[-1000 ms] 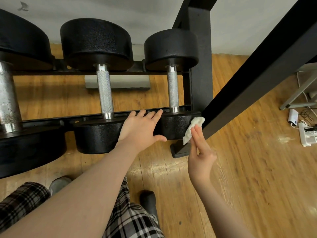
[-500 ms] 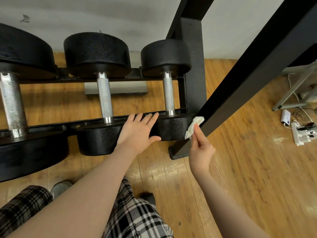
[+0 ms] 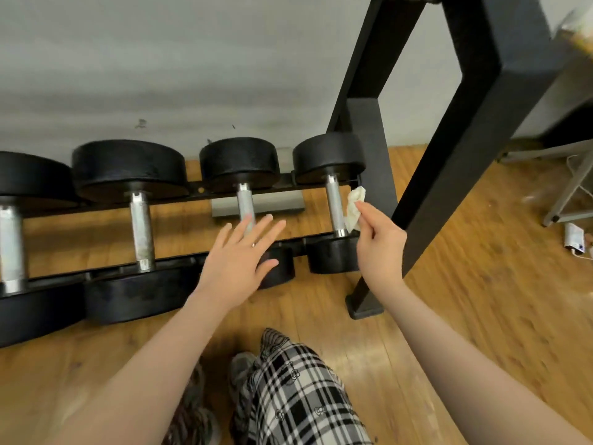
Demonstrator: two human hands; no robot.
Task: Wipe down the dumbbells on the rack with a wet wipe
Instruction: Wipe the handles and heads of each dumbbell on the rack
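The right hand [image 3: 380, 244] pinched a crumpled wet wipe [image 3: 355, 208] between thumb and fingertips, holding it just beside the knurled steel handle [image 3: 333, 205] of the end dumbbell [image 3: 330, 159], the last one at the right end of the rack [image 3: 288, 189]; whether the wipe actually touched the metal could not be told. The left hand [image 3: 240, 252] was spread, fingers straight and apart, over the next dumbbell [image 3: 239, 162] along, hiding most of its near head; the blur made it unclear whether the palm rested on anything.

The likeliest failure was a poor wipe. The cloth was bunched small and held only at one edge, so a stroke down the handle might have cleaned just the near side and missed the back and the far head by the wall. The knurling looked rough enough to snag or shred damp tissue, and a light pinch could have let it slip onto the wooden floor [image 3: 481, 284].

The handle sat close to the black rack upright [image 3: 372, 149], so a careless stroke could have knocked knuckles against the post. The dumbbell lay loose on two rails; a hard push along its handle might have shifted or rolled it, and the person's feet [image 3: 239, 364] were directly below the front rail. Without a steadying grip from the spread hand, that risk seemed real, though modest.
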